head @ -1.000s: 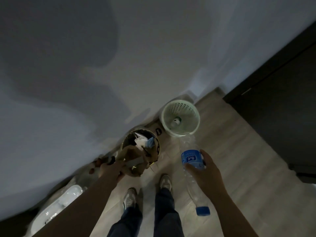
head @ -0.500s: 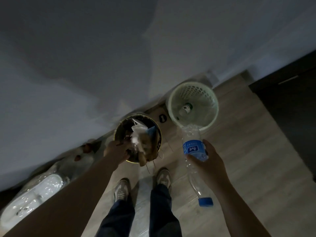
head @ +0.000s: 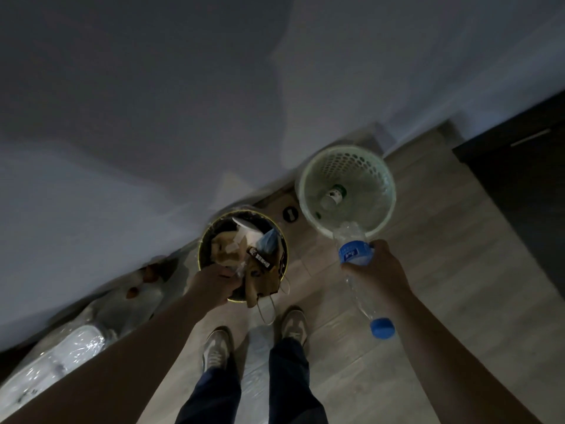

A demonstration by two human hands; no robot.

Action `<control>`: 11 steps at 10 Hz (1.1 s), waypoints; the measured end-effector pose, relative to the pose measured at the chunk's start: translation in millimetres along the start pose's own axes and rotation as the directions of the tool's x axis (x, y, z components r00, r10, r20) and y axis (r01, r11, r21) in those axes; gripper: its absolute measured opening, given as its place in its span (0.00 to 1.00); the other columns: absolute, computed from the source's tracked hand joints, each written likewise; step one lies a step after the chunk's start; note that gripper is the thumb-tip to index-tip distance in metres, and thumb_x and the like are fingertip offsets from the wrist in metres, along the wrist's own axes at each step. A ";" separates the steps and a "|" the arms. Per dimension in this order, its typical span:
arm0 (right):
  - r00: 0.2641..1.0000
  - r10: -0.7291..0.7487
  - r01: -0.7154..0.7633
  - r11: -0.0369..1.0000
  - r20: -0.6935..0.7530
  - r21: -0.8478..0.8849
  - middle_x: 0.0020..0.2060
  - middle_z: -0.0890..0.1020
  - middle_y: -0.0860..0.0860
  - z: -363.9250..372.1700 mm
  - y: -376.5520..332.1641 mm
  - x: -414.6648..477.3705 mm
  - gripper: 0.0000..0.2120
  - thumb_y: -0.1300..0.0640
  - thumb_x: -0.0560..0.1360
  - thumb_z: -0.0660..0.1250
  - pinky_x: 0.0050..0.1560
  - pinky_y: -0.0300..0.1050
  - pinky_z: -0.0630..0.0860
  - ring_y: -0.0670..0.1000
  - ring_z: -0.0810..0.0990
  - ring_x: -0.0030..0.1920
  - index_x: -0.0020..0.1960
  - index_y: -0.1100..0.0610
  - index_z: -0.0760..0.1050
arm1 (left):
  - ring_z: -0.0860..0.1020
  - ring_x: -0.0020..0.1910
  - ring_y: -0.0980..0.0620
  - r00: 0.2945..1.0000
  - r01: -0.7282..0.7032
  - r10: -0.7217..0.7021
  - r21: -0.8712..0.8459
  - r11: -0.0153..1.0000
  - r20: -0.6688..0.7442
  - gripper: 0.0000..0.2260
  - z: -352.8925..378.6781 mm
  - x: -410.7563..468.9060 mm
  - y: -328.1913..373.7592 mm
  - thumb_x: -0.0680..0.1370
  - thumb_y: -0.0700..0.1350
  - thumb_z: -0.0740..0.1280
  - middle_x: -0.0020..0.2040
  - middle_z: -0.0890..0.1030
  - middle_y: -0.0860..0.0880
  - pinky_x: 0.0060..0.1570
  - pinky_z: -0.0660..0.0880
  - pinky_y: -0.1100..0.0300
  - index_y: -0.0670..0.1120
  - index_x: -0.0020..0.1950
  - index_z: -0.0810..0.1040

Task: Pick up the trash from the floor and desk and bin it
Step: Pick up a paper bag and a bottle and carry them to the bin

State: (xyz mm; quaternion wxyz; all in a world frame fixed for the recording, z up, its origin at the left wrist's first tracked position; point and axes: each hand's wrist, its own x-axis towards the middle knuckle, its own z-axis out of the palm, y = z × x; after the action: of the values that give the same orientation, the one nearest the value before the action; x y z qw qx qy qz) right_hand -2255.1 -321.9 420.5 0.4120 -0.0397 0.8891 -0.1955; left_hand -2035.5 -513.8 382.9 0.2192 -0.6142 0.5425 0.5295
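A wrapped bundle [head: 61, 356] is seen at far left. A dark bin [head: 199, 252], crammed with paper and wrappers, is met at its near rim by the left hand [head: 214, 286]; its grasp cannot be told. The green basket [head: 345, 166] is overlapped by the bottle [head: 354, 254], gripped at its label by the right hand [head: 377, 273], base toward the basket, blue cap [head: 382, 328] toward the shoes [head: 216, 350].

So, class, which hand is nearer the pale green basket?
Right. The right hand, gripping the bottle, is just beside the basket; the left hand is at the dark bin, farther away.
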 end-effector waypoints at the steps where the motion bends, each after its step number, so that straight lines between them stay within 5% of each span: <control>1: 1.000 -0.016 0.015 0.998 -0.005 -0.056 0.53 0.77 0.56 -11.7 -20.2 33.3 0.28 0.52 0.68 0.73 0.38 0.43 0.71 0.55 0.78 0.46 0.64 0.55 0.66 | 0.76 0.60 0.39 0.996 -0.089 0.086 0.107 0.990 0.040 0.17 1.0 0.1 8.6 0.76 0.41 0.69 0.53 0.76 0.44 0.61 0.74 0.44 0.37 0.63 0.75; 3: 0.995 -0.095 0.083 0.959 -0.031 -0.271 0.64 0.73 0.61 -29.7 -51.3 76.2 0.36 0.49 0.71 0.72 0.53 0.48 0.72 0.60 0.75 0.62 0.72 0.59 0.61 | 0.76 0.60 0.41 0.975 -0.222 0.208 0.261 0.939 0.080 0.15 4.0 -6.1 22.8 0.78 0.38 0.66 0.54 0.75 0.45 0.61 0.73 0.51 0.33 0.62 0.74; 4: 0.990 -0.143 0.132 0.935 -0.009 -0.329 0.60 0.76 0.60 -27.0 -52.5 66.9 0.32 0.48 0.71 0.71 0.55 0.48 0.72 0.60 0.76 0.61 0.70 0.59 0.65 | 0.77 0.53 0.45 0.970 -0.241 0.235 0.295 0.924 0.057 0.14 5.4 -11.1 29.6 0.78 0.39 0.66 0.52 0.75 0.45 0.54 0.73 0.56 0.35 0.61 0.75; 5: 0.988 -0.146 0.156 0.917 0.053 -0.367 0.54 0.77 0.56 -25.2 -46.6 49.3 0.27 0.49 0.71 0.70 0.46 0.44 0.69 0.57 0.77 0.55 0.66 0.58 0.68 | 0.74 0.48 0.50 0.956 -0.287 0.288 0.348 0.892 0.051 0.14 3.5 -21.9 34.7 0.77 0.42 0.67 0.50 0.76 0.45 0.50 0.71 0.60 0.37 0.61 0.76; 6: 0.984 -0.169 0.176 0.894 0.054 -0.413 0.58 0.77 0.56 -27.9 -41.5 26.5 0.26 0.49 0.72 0.70 0.47 0.42 0.67 0.57 0.76 0.58 0.65 0.58 0.69 | 0.75 0.52 0.49 0.940 -0.337 0.328 0.396 0.854 0.093 0.11 -2.3 -38.2 39.0 0.77 0.43 0.67 0.57 0.78 0.42 0.50 0.70 0.61 0.40 0.58 0.78; 7: 0.977 -0.209 0.208 0.872 0.046 -0.443 0.58 0.77 0.56 -35.6 -44.1 -4.6 0.23 0.50 0.72 0.70 0.48 0.43 0.69 0.57 0.76 0.59 0.63 0.59 0.69 | 0.80 0.52 0.45 0.920 -0.389 0.362 0.428 0.816 0.147 0.06 -13.5 -63.2 44.4 0.77 0.41 0.67 0.53 0.82 0.40 0.49 0.74 0.59 0.39 0.49 0.79; 10: 0.897 -0.442 0.388 0.757 0.025 -0.525 0.59 0.78 0.52 -85.9 -116.7 -165.7 0.22 0.49 0.73 0.66 0.49 0.41 0.70 0.53 0.77 0.59 0.65 0.54 0.70 | 0.73 0.62 0.51 0.797 -0.547 0.562 0.661 0.514 0.222 0.21 -110.3 -200.2 77.2 0.77 0.52 0.67 0.64 0.74 0.48 0.57 0.68 0.62 0.47 0.67 0.70; 11: 0.818 -0.569 0.515 0.662 0.081 -0.544 0.59 0.78 0.51 -119.4 -158.3 -234.8 0.21 0.50 0.74 0.67 0.51 0.39 0.68 0.51 0.76 0.59 0.65 0.54 0.71 | 0.72 0.55 0.55 0.711 -0.609 0.669 0.663 0.435 0.214 0.20 -164.6 -267.6 100.4 0.77 0.53 0.67 0.63 0.74 0.51 0.50 0.67 0.67 0.49 0.67 0.69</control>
State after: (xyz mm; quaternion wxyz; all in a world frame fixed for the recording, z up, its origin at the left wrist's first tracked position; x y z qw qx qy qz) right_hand -2204.4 -375.5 718.8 0.2629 -0.4082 0.8728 -0.0507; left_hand -2017.9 -568.0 707.8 0.1931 -0.2544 0.8978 0.3033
